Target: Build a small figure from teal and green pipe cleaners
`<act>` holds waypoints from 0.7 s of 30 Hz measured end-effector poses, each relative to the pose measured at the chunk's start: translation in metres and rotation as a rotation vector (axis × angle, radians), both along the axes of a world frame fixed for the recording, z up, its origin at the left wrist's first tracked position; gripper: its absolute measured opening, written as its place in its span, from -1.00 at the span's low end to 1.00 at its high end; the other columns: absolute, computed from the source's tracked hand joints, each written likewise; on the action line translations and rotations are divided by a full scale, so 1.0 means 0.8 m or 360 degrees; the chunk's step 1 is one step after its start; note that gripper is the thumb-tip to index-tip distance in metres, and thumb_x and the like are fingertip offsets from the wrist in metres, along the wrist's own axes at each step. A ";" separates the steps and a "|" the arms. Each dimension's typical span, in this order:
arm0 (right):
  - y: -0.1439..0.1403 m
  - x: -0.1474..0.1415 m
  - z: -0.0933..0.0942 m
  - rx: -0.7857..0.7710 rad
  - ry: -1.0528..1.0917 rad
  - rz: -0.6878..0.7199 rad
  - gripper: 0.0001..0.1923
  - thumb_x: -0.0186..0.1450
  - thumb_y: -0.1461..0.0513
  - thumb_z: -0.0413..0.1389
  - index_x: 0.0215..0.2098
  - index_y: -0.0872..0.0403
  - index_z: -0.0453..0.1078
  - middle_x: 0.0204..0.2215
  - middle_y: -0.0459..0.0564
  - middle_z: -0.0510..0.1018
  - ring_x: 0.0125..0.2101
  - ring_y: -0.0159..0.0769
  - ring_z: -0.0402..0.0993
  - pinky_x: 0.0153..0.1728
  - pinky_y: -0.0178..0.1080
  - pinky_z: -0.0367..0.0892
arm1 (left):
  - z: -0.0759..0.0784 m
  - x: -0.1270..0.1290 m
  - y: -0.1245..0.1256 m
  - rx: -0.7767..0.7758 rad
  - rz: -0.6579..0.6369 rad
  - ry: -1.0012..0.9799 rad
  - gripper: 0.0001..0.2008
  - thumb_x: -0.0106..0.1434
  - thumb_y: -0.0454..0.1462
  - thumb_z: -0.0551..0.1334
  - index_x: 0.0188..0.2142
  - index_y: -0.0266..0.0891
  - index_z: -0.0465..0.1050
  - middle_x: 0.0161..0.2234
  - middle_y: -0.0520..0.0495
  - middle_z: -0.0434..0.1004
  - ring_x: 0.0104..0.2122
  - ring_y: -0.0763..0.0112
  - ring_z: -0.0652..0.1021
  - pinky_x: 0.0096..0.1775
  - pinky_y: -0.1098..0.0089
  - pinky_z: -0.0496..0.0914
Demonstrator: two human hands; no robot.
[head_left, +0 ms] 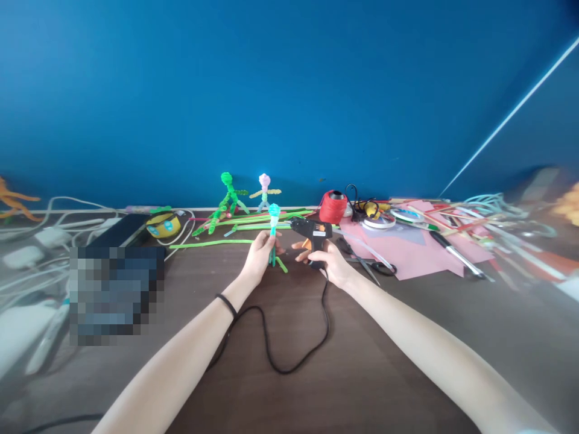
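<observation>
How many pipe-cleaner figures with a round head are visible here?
3: a green figure and, right of it, a pink-headed figure, both by the blue wall; a turquoise-headed figure in the left hand. The orange shape at left edge is cut off, possibly another.

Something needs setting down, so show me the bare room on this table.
The widest bare patch of table lies between the left forearm and right forearm, nearer than the looped glue-gun cord. Another lies right of the latter forearm, below the pink paper. Crowded: along the wall, with green pipe cleaners and red thread spool; far left, with white cables.
</observation>
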State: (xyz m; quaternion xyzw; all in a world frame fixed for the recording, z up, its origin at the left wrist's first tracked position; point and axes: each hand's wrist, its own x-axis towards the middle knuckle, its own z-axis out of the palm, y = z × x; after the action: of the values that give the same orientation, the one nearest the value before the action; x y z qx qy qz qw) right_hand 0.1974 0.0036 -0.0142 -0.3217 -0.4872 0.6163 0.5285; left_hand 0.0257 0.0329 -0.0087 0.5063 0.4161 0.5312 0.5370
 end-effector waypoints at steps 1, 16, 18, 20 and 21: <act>0.000 0.000 0.000 0.0002 -0.0011 0.0013 -0.76 -0.04 0.39 0.05 -0.36 0.12 0.35 -0.36 -0.04 0.52 -0.50 -0.37 0.44 -0.41 -0.28 0.25 | 0.000 0.001 -0.001 0.0024 -0.0001 0.0026 -0.81 0.12 -0.17 0.17 -0.37 -0.27 0.33 -0.58 0.13 0.29 -0.60 0.57 0.44 -0.47 0.51 0.33; -0.007 -0.013 0.006 0.0155 -0.0451 -0.0109 -0.70 0.16 0.05 0.10 -0.53 0.13 0.34 -0.65 -0.11 0.40 -0.59 -0.40 0.30 -0.38 -0.26 0.19 | -0.005 0.003 -0.010 0.0115 -0.0163 0.0054 -0.77 0.15 -0.11 0.12 -0.41 -0.24 0.25 -0.57 0.01 0.48 -0.56 0.46 0.49 -0.44 0.43 0.37; -0.007 -0.014 0.007 0.0132 -0.0493 -0.0128 -0.68 0.16 0.04 0.10 -0.56 0.13 0.34 -0.67 -0.10 0.39 -0.58 -0.39 0.31 -0.38 -0.26 0.19 | -0.003 0.004 -0.011 0.0116 -0.0172 0.0054 -0.78 0.16 -0.12 0.12 -0.42 -0.24 0.24 -0.58 0.01 0.48 -0.56 0.46 0.49 -0.43 0.43 0.38; -0.008 -0.014 0.008 0.0117 -0.0520 -0.0149 -0.67 0.15 0.03 0.10 -0.56 0.12 0.34 -0.67 -0.10 0.39 -0.57 -0.37 0.31 -0.37 -0.25 0.20 | -0.001 0.005 -0.012 0.0124 -0.0178 0.0045 -0.79 0.16 -0.13 0.12 -0.42 -0.24 0.24 -0.58 0.01 0.48 -0.56 0.47 0.49 -0.42 0.42 0.39; -0.008 -0.014 0.007 0.0116 -0.0525 -0.0157 -0.67 0.15 0.02 0.10 -0.56 0.12 0.33 -0.67 -0.10 0.39 -0.57 -0.37 0.31 -0.37 -0.25 0.20 | 0.000 0.006 -0.012 0.0127 -0.0180 0.0040 -0.79 0.16 -0.13 0.12 -0.43 -0.24 0.24 -0.58 0.01 0.48 -0.56 0.47 0.49 -0.42 0.42 0.39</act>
State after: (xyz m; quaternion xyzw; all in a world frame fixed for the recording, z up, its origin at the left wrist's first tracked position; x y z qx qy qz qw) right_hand 0.1861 -0.0025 -0.0083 -0.4227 -0.5729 0.5105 0.4822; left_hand 0.0303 0.0230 -0.0088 0.5567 0.3721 0.5098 0.5401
